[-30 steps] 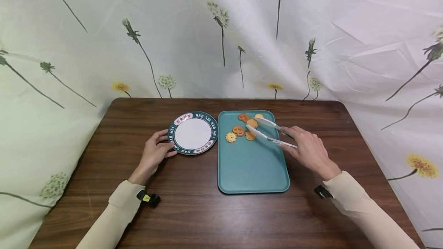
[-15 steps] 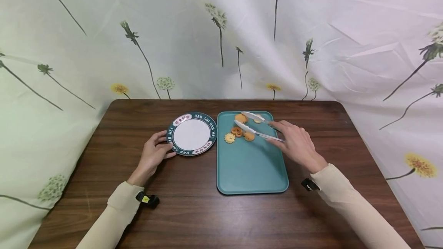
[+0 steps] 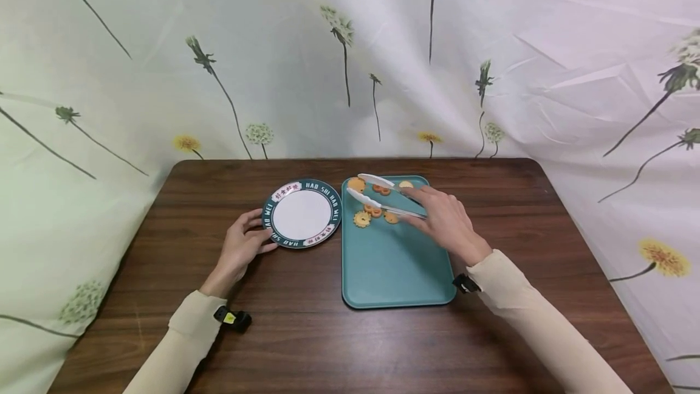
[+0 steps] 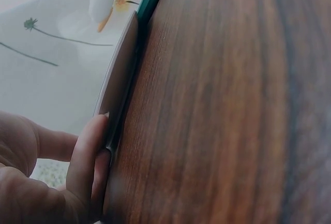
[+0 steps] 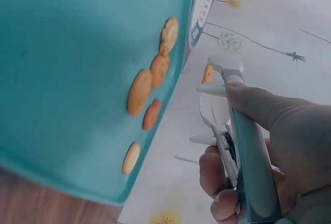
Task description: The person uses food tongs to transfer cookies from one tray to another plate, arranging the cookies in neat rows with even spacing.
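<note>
My left hand pinches the near-left rim of a white plate with a dark green lettered border. In the left wrist view, the fingers are at the plate's edge, close above the wood. My right hand grips white-tipped metal tongs, whose tips pinch a round golden cookie over the tray's far-left corner. On the teal tray lie a scalloped cookie, a round cookie, a pale cookie and pretzel-shaped ones, partly covered by the tongs.
Plate and tray stand side by side, nearly touching, on a dark wooden table. A white cloth printed with dandelions hangs behind the table and at its sides.
My right hand has carried the tongs leftwards, lifting the round cookie from among the others toward the plate. My left hand has stayed at the plate's rim.
</note>
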Available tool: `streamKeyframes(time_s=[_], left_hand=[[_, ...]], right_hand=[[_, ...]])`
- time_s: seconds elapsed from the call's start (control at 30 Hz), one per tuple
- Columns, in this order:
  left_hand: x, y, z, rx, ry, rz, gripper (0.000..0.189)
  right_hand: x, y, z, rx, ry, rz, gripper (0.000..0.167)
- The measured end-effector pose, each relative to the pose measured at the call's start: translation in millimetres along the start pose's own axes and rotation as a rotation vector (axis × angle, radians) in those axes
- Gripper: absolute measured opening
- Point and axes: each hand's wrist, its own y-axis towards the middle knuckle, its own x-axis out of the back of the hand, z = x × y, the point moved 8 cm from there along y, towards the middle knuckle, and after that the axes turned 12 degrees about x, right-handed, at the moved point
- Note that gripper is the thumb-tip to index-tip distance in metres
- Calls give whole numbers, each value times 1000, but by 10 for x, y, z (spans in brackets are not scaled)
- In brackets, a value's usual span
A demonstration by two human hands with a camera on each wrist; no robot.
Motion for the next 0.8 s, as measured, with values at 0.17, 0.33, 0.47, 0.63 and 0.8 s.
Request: streamKeyframes(time_s=[0.17, 0.33, 0.47, 0.63, 0.8], left_hand=[[4, 1, 9, -8, -20, 4, 65], [3, 7, 9, -11, -19, 6, 65], [5, 3, 3, -9, -13, 11, 65], [-12, -2, -8, -2, -16, 22, 65], [-21, 0, 3, 3, -16, 22, 65]], right_hand=[[-71, 119, 95, 15, 26, 19, 56], [-148, 240, 184, 43, 34, 17, 57], [-219, 338, 254, 73, 24, 19, 57], [-311, 443, 353, 97, 9, 50, 57], [-422, 529, 447, 100, -6, 93, 58]])
